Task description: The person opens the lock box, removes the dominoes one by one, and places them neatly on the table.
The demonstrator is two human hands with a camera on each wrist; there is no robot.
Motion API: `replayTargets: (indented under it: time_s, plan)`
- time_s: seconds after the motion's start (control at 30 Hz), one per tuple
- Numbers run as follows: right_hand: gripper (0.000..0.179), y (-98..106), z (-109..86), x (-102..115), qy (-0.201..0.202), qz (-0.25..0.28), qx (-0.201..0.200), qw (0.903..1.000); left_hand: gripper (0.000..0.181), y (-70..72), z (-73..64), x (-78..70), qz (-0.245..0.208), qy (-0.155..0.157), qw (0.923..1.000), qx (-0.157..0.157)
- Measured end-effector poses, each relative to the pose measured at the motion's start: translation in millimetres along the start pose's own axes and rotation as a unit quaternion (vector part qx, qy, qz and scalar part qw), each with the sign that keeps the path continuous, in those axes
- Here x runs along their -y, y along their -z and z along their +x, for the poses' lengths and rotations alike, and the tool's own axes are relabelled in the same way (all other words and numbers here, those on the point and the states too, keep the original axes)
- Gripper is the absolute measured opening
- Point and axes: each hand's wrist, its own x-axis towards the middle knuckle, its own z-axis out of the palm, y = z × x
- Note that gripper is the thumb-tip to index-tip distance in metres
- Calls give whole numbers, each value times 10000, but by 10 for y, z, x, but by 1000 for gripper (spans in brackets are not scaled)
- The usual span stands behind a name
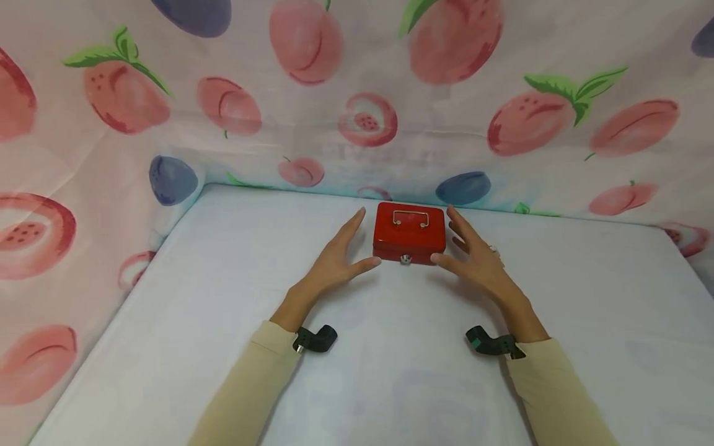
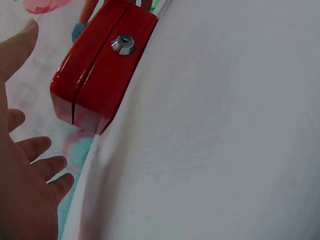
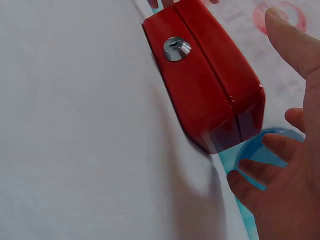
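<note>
A small red cash box with a wire handle folded on its lid stands at the back of the white table. Its round silver key lock faces the person, and the lid is down. To the left of the box, the left hand is held with fingers spread and thumb apart, a gap between it and the box in the left wrist view. On the other side the right hand mirrors it, fingers extended; its thumb overlaps the box's front right corner in the head view. Both hands hold nothing.
A white cloth covers the table. Behind the box hangs a pale curtain printed with peaches and blue fruit, which also runs along the left side. Each wrist wears a black camera strap.
</note>
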Motion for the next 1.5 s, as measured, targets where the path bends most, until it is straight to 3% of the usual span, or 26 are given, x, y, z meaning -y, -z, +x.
replayTargets:
  time_s: [0.27, 0.47, 0.87, 1.0, 1.13, 1.27, 1.5]
  plan:
    - [87, -115, 8, -102, 329, 137, -96, 9993, 87, -68, 69, 19, -248, -142, 9996, -19]
    - [88, -133, 21, -101, 225, -90, -197, 9995, 89, -124, 146, 20, -393, -149, 9991, -80]
    - [82, -121, -64, 245, 295, -34, -212, 9993, 91, -221, 289, 47, -243, -174, 9992, -274]
    - [82, -144, -32, 173, 499, 122, -232, 9984, 89, -242, 296, 55, -42, -88, 9993, -364]
    - [84, -190, 23, -9, 327, -14, -330, 9989, 85, -263, 305, 67, 122, 22, 9990, -425]
    - [84, -226, 55, -134, 192, -228, -436, 9986, 83, -286, 322, 73, 123, -117, 9990, -405]
    - [80, -233, 15, -8, 424, -106, -652, 9969, 80, -297, 317, 42, -26, -263, 9988, -416]
